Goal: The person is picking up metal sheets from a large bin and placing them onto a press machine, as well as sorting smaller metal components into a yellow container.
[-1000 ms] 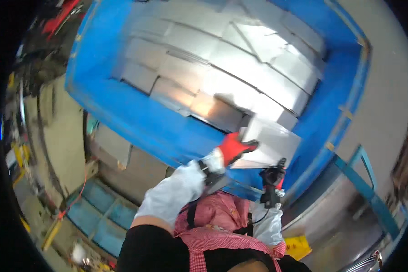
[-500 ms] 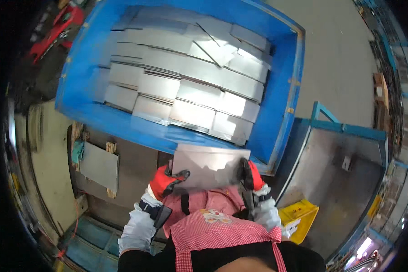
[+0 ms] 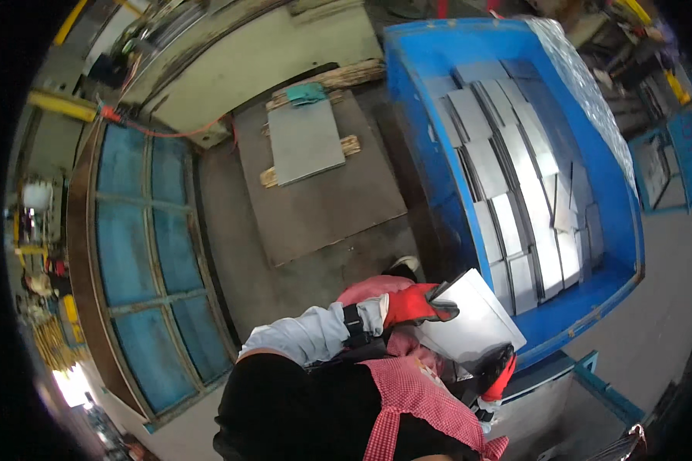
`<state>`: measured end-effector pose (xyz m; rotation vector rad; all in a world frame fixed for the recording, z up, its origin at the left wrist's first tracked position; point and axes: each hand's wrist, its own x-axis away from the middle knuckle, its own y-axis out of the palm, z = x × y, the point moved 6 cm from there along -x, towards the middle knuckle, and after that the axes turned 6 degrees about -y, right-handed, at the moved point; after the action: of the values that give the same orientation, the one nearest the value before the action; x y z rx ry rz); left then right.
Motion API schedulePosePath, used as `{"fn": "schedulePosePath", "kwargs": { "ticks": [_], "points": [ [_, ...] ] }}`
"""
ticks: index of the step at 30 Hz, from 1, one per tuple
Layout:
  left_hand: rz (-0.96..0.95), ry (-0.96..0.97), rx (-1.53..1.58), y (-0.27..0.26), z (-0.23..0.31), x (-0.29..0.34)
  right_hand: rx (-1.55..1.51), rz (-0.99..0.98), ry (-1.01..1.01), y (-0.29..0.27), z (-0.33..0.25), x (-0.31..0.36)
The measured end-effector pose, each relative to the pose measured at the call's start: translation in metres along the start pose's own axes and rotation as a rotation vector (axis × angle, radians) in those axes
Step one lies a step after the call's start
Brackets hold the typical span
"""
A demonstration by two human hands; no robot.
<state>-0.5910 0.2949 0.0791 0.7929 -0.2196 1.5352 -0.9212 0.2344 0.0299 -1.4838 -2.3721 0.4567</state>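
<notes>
Between my hands, in front of the apron, is a small stack of flat silver-grey metal sheets (image 3: 473, 316), tilted and catching the light. My left hand (image 3: 420, 305), in a red glove with dark fingertips, grips the stack's left edge, thumb on top. At the near right corner my right hand (image 3: 501, 374), gloved alike, is closed on the same stack; its lower fingers are hidden. Just beyond the sheets stands a large blue bin (image 3: 455, 201), in which many similar metal plates (image 3: 521, 157) lie in overlapping rows.
To the left, a grey sheet (image 3: 307, 142) lies on wooden strips over a brown board (image 3: 323, 223), with a teal cloth (image 3: 306, 94) at its far end. A blue panelled frame (image 3: 134, 300) stands farther left. A grey-blue metal container (image 3: 565, 415) is at the lower right.
My view has swung to the left, so the bin now appears on the right. Both hands still hold the sheets, now tilted differently in the view.
</notes>
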Motion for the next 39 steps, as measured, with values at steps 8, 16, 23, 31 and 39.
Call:
{"fn": "schedulePosePath", "kwargs": {
  "ticks": [8,16,23,31,39],
  "points": [
    [0.196,0.198,0.179,-0.08,-0.011,0.117,-0.34,-0.11,0.202,0.088,-0.089,-0.039],
    [0.597,0.178,0.326,-0.213,-0.055,0.26,-0.199,-0.372,0.17,0.273,-0.213,-0.064],
    [0.694,0.228,0.463,-0.295,-0.037,0.334,-0.233,-0.657,0.202,0.393,-0.279,-0.08],
    [0.723,0.255,0.385,-0.404,-0.023,0.294,0.04,-0.661,0.235,0.48,-0.289,-0.179],
    [0.816,0.143,0.276,-0.505,0.13,0.283,0.311,-0.638,-0.243,0.549,-0.399,-0.312]
  ]
}}
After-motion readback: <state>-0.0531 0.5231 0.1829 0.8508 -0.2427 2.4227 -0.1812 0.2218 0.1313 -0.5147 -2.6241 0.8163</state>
